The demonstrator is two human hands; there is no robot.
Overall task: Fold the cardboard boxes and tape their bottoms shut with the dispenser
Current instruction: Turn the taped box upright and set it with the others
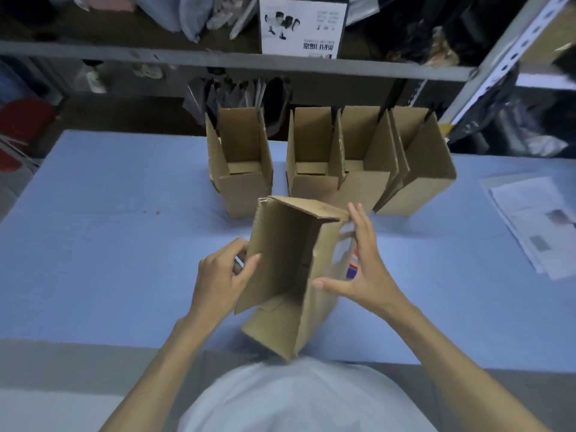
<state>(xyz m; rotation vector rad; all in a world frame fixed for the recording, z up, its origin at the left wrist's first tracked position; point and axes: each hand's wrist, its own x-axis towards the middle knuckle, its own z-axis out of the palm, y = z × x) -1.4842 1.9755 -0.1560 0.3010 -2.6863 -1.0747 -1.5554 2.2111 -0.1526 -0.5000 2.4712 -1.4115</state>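
- Brown corrugated cardboard box (282, 260): left hand (218, 275) pinches its left wall; hold that firm.
- Right hand (364, 275), fingers straight, presses the right wall; square it.

At frame centre I see a tilted cardboard box (286, 260), its open end facing the camera, held over the blue table (109, 229). The left hand (219, 275) pinches its left wall. The right hand (364, 269) lies straight-fingered along the right wall, thumb spread. Upright open boxes (314, 169) stand in the upper middle, with papers (536, 222) at the right edge.
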